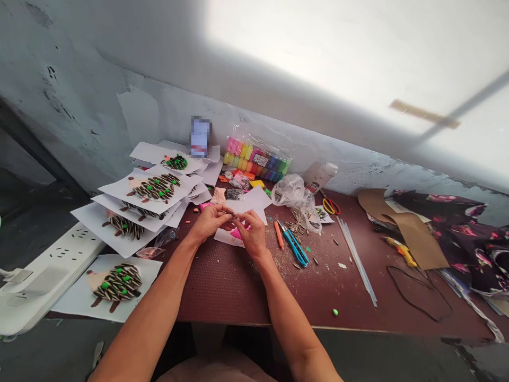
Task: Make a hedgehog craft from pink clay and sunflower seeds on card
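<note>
The fingers of the left hand [212,222] and right hand [253,233] bend close together over a pink-marked sheet [222,237], near the middle of the surface [222,297]; whether they grip anything, one cannot tell. A rightward slip of the right hand could knock the blue cutter [294,246] or scatter loose seeds [293,229]. At the front-left corner, the left forearm [175,278] could drag 1 hedgehog picture [149,265]; by the front edge, a nudge could roll 1 green ball [335,312] off.

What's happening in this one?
A person's left hand and right hand are close together above a paper sheet, working on something too small to make out. Seed-studded hedgehog pictures are stacked at the left. A colorful clear-wrapped pack leans by the wall, and loose seeds lie to the right.
</note>
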`<action>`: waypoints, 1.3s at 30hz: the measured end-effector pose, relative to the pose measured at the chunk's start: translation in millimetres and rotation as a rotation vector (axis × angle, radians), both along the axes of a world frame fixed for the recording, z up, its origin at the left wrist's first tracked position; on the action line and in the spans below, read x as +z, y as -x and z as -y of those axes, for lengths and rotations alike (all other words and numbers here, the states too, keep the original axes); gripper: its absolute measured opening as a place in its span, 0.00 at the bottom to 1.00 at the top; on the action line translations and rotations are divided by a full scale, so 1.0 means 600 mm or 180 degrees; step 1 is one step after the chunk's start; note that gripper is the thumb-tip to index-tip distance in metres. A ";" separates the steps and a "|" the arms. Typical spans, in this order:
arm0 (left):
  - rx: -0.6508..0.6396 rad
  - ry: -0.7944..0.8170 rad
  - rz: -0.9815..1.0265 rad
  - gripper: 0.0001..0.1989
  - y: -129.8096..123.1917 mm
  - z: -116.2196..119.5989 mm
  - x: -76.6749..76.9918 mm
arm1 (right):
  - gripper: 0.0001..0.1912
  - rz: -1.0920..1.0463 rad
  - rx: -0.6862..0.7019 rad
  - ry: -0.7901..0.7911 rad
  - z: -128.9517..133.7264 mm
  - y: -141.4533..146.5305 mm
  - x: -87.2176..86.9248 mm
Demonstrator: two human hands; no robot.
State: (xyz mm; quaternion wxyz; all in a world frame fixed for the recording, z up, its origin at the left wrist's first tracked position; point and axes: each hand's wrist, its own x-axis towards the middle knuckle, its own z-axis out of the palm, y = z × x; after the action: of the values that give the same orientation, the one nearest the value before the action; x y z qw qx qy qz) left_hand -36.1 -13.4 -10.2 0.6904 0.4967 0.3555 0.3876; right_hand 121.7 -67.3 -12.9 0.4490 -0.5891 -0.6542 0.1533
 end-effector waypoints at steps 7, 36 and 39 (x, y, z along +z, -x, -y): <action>-0.0086 -0.0234 -0.0204 0.22 0.000 0.002 0.003 | 0.04 0.0037 0.0050 0.0149 -0.001 -0.005 0.002; 0.0082 -0.0022 -0.0062 0.19 0.001 -0.007 -0.008 | 0.07 -0.0209 0.0169 0.0075 -0.002 -0.008 0.010; 0.0135 -0.0074 -0.0098 0.19 0.003 -0.008 -0.008 | 0.08 -0.0374 0.0187 0.0081 -0.002 -0.009 0.012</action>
State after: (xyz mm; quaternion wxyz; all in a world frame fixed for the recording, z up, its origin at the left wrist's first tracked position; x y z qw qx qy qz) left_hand -38.0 -8.3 -15.2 0.6707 0.5029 0.3720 0.3986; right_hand 126.9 -66.0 -5.8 0.4744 -0.5653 -0.6417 0.2089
